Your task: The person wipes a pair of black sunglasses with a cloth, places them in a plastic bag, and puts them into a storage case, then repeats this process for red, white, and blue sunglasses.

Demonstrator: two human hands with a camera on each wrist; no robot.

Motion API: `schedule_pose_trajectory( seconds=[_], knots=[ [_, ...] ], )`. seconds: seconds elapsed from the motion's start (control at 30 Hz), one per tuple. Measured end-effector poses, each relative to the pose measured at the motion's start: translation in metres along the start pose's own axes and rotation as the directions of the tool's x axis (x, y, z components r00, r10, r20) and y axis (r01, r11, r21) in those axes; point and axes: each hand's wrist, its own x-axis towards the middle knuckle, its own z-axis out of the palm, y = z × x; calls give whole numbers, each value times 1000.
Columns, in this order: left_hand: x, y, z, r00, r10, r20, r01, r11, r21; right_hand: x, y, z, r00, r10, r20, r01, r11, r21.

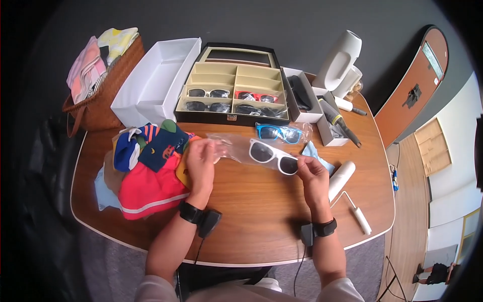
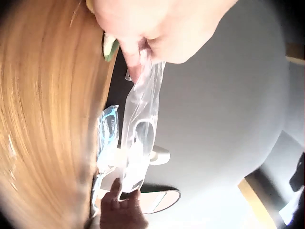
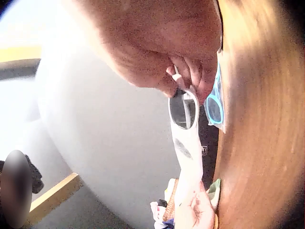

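Observation:
White-framed sunglasses (image 1: 274, 157) with dark lenses hang above the table between my two hands. My right hand (image 1: 313, 182) pinches them at their right end, thumb and fingertips beside the lens. A clear plastic sleeve (image 1: 232, 148) stretches from the glasses toward the left, and my left hand (image 1: 201, 168) pinches its far end. The left wrist view shows the sleeve (image 2: 145, 98) pulled long, with the right hand (image 2: 123, 210) at the opposite end. Just behind lies a pair of blue-framed sunglasses (image 1: 279, 134) in clear wrapping.
A display case (image 1: 231, 119) with several sunglasses stands at the back, beside a white box (image 1: 156, 75). Folded clothes (image 1: 151, 183) cover the left side. A light blue cloth (image 1: 322, 156), a lint roller (image 1: 361, 220) and a white cylinder (image 1: 342, 180) lie at the right.

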Motion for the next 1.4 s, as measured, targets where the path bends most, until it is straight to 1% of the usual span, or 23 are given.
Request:
schedule_pose_trajectory(
  seconds=[0.03, 0.13, 0.17, 0.2, 0.33, 0.4, 0.43, 0.53, 0.63, 0.67, 0.77, 0.8, 0.87, 0.9, 0.93, 1.03, 1.07, 1.17, 1.2, 1.27, 1.3, 1.37, 1.4],
  knots=[
    [2, -1, -1, 997, 65, -44, -63, 997, 35, 0, -2, -1, 999, 21, -38, -19, 999, 28],
    [3, -6, 0, 956, 258, -137, -236, 958, 163, 3, 5, 0, 974, -128, -187, 141, 988, 59],
    [1, -6, 2, 958, 251, -136, -229, 961, 156, 3, 6, 0, 955, -175, -239, 195, 979, 62],
    [-1, -6, 4, 961, 242, -137, -222, 964, 147, 2, 1, 1, 945, -211, -252, 216, 976, -9],
    [-6, -7, 5, 958, 227, -174, -204, 969, 138, 7, 7, -9, 888, -242, -391, 270, 963, 18],
    [-7, -6, 3, 966, 212, -149, -162, 943, 292, 7, 8, -16, 869, -213, -447, 259, 965, 45],
    [-8, -4, 3, 969, 205, -138, -142, 920, 366, 7, 8, -16, 875, -206, -437, 260, 963, 66],
    [-18, 11, 15, 904, 418, -90, -262, 709, 655, 8, 13, -13, 901, -198, -386, 257, 960, 109],
    [-22, 30, 15, 819, 560, 126, -420, 435, 796, 3, 6, -2, 931, -170, -324, 207, 975, 82],
    [-21, 30, 14, 766, 618, 177, -474, 358, 805, 1, 5, -1, 946, -145, -291, 181, 978, 101],
    [-32, 31, 26, 891, 430, 147, -439, 731, 522, 1, 8, 3, 966, -227, -123, 244, 957, 154],
    [-34, 24, 31, 937, 320, 141, -350, 862, 366, -1, 8, 5, 969, -238, -65, 246, 956, 159],
    [-38, 20, 32, 980, 120, 158, -164, 938, 304, -7, 1, 11, 961, -275, 23, 271, 956, 114],
    [-40, 23, 33, 985, 19, 172, -66, 960, 273, -9, -1, 14, 954, -293, 68, 287, 954, 93],
    [-39, 32, 31, 953, -187, 240, 133, 965, 225, -9, 1, 12, 950, -275, 146, 265, 960, 89],
    [-37, 23, 33, 899, -304, 315, 269, 951, 151, -11, 2, 14, 892, -325, 315, 310, 946, 98],
    [-35, 14, 27, 895, -300, 330, 251, 951, 182, -15, 0, 17, 897, -268, 350, 233, 962, 140],
    [-34, 1, 23, 915, -198, 351, 180, 980, 84, -21, -1, 22, 904, -244, 350, 228, 970, 88],
    [-36, 4, 26, 902, -172, 396, 153, 985, 80, -23, -4, 24, 915, -246, 320, 263, 965, -8],
    [-43, 14, 34, 868, -120, 483, 100, 993, 68, -21, -4, 22, 940, -206, 271, 246, 962, -123],
    [-43, 12, 33, 860, -89, 503, 23, 990, 136, -19, -4, 20, 951, -189, 244, 236, 955, -179],
    [-40, 2, 29, 837, -30, 547, -135, 956, 260, -11, -2, 17, 875, -379, 301, 466, 826, -316],
    [-37, 1, 30, 795, 123, 594, -346, 896, 278, -9, -1, 16, 820, -461, 339, 568, 733, -375]
  ],
)
